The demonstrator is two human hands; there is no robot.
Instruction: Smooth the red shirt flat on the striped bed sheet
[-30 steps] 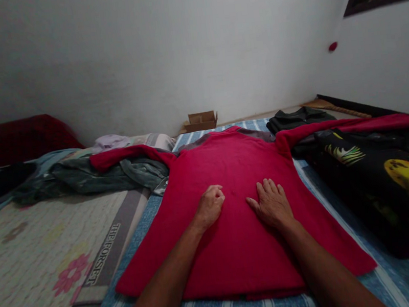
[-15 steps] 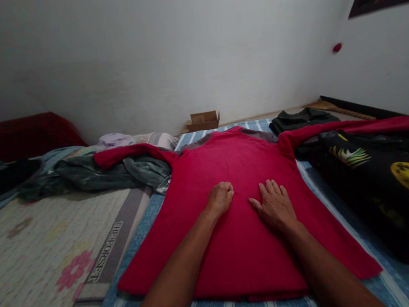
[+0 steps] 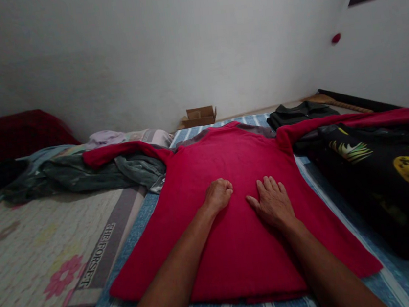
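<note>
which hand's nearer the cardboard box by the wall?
Left. The left hand rests curled on the red sweater, almost straight below the cardboard box; the right hand lies flat, lower and further right.

A blue striped sheet covers the bed in the middle and right, and a pale floral cover printed with "THE FORSET" lies on the left. A red sweater lies spread flat on the stripes, sleeves out to both sides. At the far left lies a grey-green garment, at the far right a folded dark shirt, and along the right a black fruit-print blanket.
</note>
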